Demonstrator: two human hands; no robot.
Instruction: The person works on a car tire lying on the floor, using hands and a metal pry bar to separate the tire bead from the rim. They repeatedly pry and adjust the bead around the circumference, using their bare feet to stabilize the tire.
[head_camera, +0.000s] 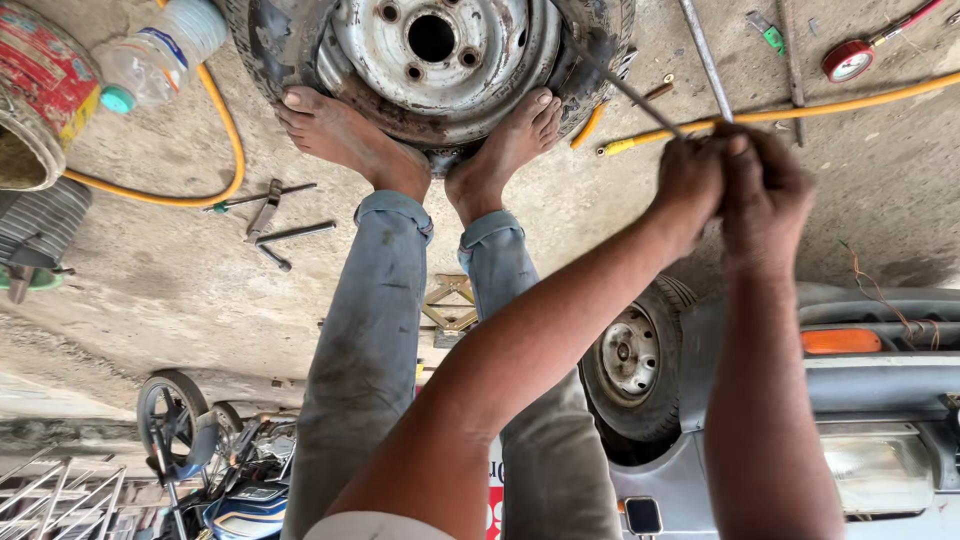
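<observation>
A worn tyre (268, 40) on a rusty steel rim (440, 45) lies flat on the concrete floor at the top. My two bare feet (345, 135) stand on its near edge. My left hand (685, 185) is closed around a thin iron lever (625, 90) that slants up-left to the tyre's bead. My right hand (768, 195), pressed against the left one, grips a thicker steel bar (705, 55) running toward the top edge. Both arms are stretched out to the right of my legs.
A yellow hose (225, 130) loops around the tyre. Spanners (268, 215) lie left of my feet, near a plastic bottle (160, 55) and a red tin (40, 85). A red pressure gauge (848, 60) is top right. A car wheel (630, 355), jack (450, 300) and motorcycle (215, 470) are visible.
</observation>
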